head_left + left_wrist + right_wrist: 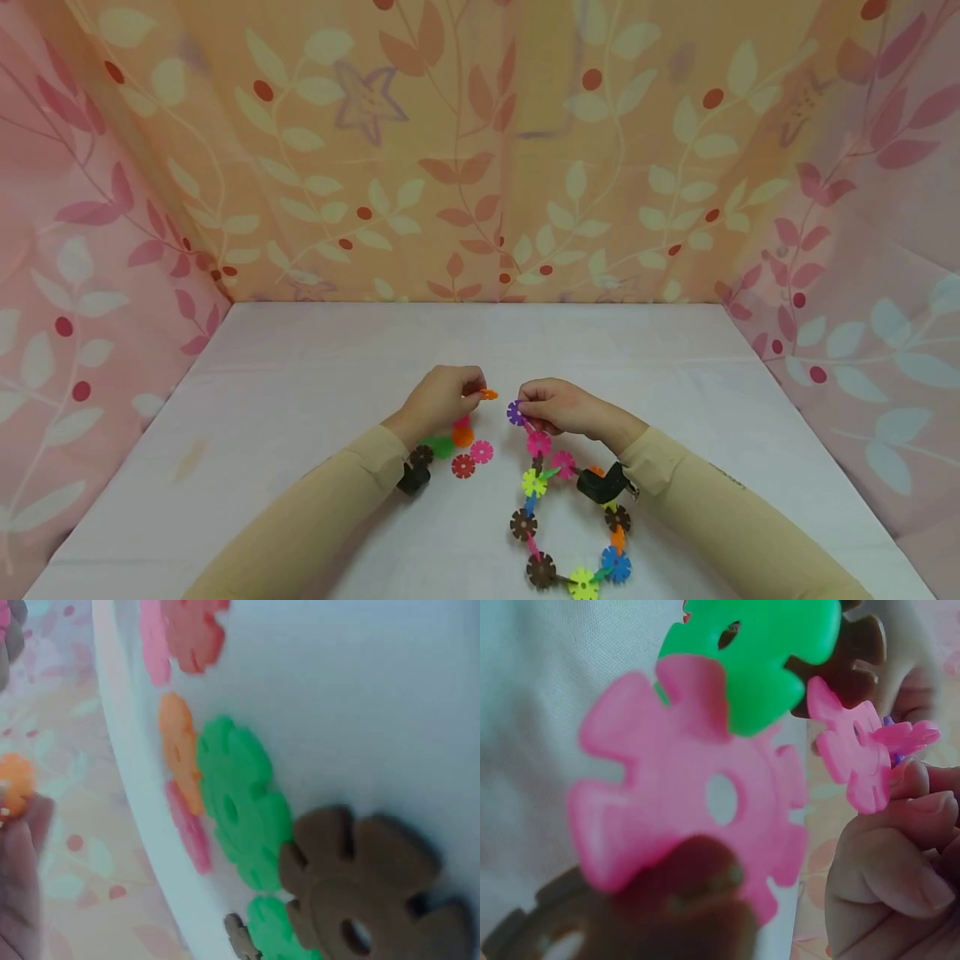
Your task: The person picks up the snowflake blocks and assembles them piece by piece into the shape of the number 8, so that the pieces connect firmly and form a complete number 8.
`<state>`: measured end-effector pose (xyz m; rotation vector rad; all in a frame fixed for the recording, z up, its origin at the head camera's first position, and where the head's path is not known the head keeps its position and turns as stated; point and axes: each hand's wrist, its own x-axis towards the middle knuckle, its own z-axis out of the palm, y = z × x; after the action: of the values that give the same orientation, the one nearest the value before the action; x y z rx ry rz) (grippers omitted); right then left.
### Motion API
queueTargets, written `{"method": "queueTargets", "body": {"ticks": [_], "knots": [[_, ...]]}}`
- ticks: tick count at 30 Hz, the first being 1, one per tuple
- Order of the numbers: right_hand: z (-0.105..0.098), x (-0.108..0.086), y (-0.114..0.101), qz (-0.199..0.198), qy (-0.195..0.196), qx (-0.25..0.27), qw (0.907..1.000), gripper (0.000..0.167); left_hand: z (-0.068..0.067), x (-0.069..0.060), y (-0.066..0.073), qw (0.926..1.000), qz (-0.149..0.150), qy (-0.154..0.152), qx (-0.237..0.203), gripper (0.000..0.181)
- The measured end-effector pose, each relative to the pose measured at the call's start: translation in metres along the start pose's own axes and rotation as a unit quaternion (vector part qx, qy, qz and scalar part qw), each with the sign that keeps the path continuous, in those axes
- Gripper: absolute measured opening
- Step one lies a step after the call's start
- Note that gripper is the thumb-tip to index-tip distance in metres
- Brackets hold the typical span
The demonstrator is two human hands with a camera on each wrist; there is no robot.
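In the head view the left hand [444,402] pinches an orange flower-shaped disc [489,394], seen edge-on. To its right, the right hand [564,407] pinches a purple disc [516,412] at the end of a chain of slotted discs. A pink disc [538,442] hangs just below the purple one. The orange and purple discs are apart. In the left wrist view, the left hand's fingers [22,840] hold the orange disc [15,784]. The right wrist view shows the right hand [900,862] curled beside a small pink disc [855,750], with the purple one mostly hidden.
Loose discs lie below the left hand, among them a red one [463,466], a pink one [482,452], a green one [442,447] and a dark one [422,455]. The chain loops over the white table [300,517] toward the near edge, partly under the right wrist. Patterned curtains stand behind and beside.
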<state>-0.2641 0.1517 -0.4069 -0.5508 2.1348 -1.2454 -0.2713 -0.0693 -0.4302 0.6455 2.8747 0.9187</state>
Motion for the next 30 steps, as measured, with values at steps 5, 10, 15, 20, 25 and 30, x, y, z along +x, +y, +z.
{"method": "queueTargets", "body": {"ticks": [5, 10, 15, 20, 25, 30], "knots": [[-0.001, 0.0, 0.001, -0.006, -0.002, 0.012, 0.9999, 0.024, 0.0, -0.007, 0.008, 0.9959, 0.08, 0.024, -0.036, 0.008], [0.0, 0.002, 0.002, -0.011, -0.009, 0.022, 0.9997, 0.024, 0.002, -0.01, 0.011, 0.9921, 0.116, 0.022, -0.044, 0.002], [0.001, 0.002, 0.002, -0.013, -0.008, 0.019, 0.9997, 0.024, 0.003, -0.013, 0.013, 0.9895, 0.137, 0.032, -0.031, 0.007], [0.001, 0.003, 0.002, -0.013, -0.006, 0.019, 0.9997, 0.025, 0.004, -0.013, 0.016, 0.9871, 0.154, 0.041, 0.014, 0.008], [0.004, 0.004, 0.001, -0.012, -0.008, 0.016, 0.9998, 0.024, 0.006, -0.014, 0.018, 0.9789, 0.184, 0.047, 0.076, 0.009], [0.007, 0.003, -0.001, -0.013, -0.012, 0.009, 0.9998, 0.022, 0.009, -0.017, 0.02, 0.9677, 0.221, 0.056, 0.108, 0.007]]}}
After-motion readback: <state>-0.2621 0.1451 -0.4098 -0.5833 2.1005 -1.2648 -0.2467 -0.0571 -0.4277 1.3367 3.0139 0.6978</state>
